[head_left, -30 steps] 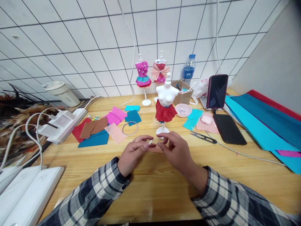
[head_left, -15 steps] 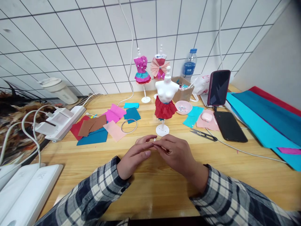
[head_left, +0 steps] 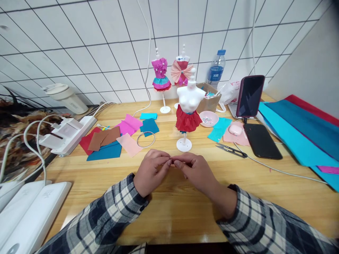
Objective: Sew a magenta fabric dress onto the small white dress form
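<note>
My left hand (head_left: 153,171) and my right hand (head_left: 197,173) meet fingertip to fingertip above the tabletop. Both are closed in a pinch; whatever lies between the fingertips is too small and covered to name. Just beyond them a white mini dress form (head_left: 191,97) stands upright on a round base, a gathered red skirt (head_left: 187,118) around its waist. A thin metal ring (head_left: 146,146) rests on the table beyond my left hand. Thread snips (head_left: 231,150) lie beyond my right hand.
Fabric pieces in brown (head_left: 112,137), magenta (head_left: 130,123) and pale pink (head_left: 129,144) spread at left, beside a power strip (head_left: 76,139). Two dressed forms, one with a magenta bodice (head_left: 160,70), stand behind. A bead dish (head_left: 209,119), phone (head_left: 262,141) and blue cloth (head_left: 299,130) are at right.
The small white thing that showed between my fingertips is now out of sight. My left fingers have curled from nearly straight into a pinch. The view has shifted slightly.
</note>
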The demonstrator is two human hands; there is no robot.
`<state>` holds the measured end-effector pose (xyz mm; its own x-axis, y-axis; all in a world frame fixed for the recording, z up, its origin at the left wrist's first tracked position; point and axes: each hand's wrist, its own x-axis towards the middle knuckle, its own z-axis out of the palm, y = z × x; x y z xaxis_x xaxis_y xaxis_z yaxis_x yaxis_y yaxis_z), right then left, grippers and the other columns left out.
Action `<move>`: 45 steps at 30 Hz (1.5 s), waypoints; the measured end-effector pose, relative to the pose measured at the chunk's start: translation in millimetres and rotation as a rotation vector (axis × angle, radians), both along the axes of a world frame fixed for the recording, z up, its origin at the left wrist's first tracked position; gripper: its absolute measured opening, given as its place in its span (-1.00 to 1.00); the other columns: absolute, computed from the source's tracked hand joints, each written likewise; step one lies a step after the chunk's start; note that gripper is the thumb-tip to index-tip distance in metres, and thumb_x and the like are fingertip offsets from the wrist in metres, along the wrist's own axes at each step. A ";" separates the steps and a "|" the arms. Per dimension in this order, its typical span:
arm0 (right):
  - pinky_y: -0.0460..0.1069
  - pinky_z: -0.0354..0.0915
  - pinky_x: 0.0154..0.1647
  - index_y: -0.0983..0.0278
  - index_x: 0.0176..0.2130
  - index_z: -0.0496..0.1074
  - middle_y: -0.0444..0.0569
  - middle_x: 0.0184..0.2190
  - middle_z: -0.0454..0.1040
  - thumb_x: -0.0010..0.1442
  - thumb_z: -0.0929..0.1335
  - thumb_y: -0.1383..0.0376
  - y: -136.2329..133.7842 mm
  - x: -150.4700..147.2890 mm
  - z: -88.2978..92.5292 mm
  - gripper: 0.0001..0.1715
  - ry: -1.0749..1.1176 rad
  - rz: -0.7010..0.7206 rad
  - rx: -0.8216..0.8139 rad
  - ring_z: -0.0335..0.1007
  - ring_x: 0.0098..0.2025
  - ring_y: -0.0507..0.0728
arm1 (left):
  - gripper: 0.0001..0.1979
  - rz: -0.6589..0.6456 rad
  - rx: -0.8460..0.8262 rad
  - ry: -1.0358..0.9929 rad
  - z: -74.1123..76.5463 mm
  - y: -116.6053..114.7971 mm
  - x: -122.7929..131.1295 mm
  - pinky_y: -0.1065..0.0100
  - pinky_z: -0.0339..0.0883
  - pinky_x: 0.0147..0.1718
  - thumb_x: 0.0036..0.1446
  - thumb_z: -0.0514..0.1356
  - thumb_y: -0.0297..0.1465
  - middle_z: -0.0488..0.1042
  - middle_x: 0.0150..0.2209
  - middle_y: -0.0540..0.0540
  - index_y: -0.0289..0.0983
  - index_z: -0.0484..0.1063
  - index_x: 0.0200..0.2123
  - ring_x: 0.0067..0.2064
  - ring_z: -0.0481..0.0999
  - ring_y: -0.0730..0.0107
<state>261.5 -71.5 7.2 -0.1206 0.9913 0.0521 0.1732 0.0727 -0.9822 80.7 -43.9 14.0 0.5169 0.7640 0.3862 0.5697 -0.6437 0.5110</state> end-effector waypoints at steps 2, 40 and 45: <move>-0.07 0.26 -0.39 0.20 -0.18 0.61 -0.07 -0.39 0.55 0.19 0.35 0.32 -1.9 -0.7 -0.5 -0.76 -0.073 -0.008 0.095 0.37 -0.40 0.03 | -0.82 0.019 0.002 -0.025 0.6 0.8 0.6 0.26 0.30 -0.23 0.20 0.15 -0.43 0.57 -0.32 -0.07 -0.23 0.56 -0.37 -0.26 0.47 0.33; -0.07 0.26 -0.38 0.16 -0.16 0.59 -0.11 -0.41 0.53 0.19 0.37 0.33 0.2 4.0 -4.3 -0.77 -0.310 0.001 0.273 0.35 -0.43 0.02 | -0.80 0.053 -0.177 -0.030 5.6 -4.1 4.6 0.24 0.33 -0.18 0.20 0.13 -0.39 0.58 -0.27 -0.09 -0.23 0.58 -0.34 -0.21 0.49 0.30; -0.08 0.27 -0.36 0.15 -0.12 0.57 -0.10 -0.36 0.55 0.20 0.36 0.34 -3.7 5.0 -2.8 -0.74 -0.355 0.046 0.318 0.40 -0.36 0.03 | -0.79 0.035 -0.184 -0.070 4.3 -1.5 2.7 0.26 0.37 -0.21 0.16 0.14 -0.40 0.60 -0.32 -0.09 -0.23 0.59 -0.39 -0.25 0.52 0.31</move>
<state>266.5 -75.2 4.4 -0.2290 0.9263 0.2993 0.4832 0.3751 -0.7911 83.4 -45.4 18.4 0.4653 0.8423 0.2720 0.5493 -0.5158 0.6574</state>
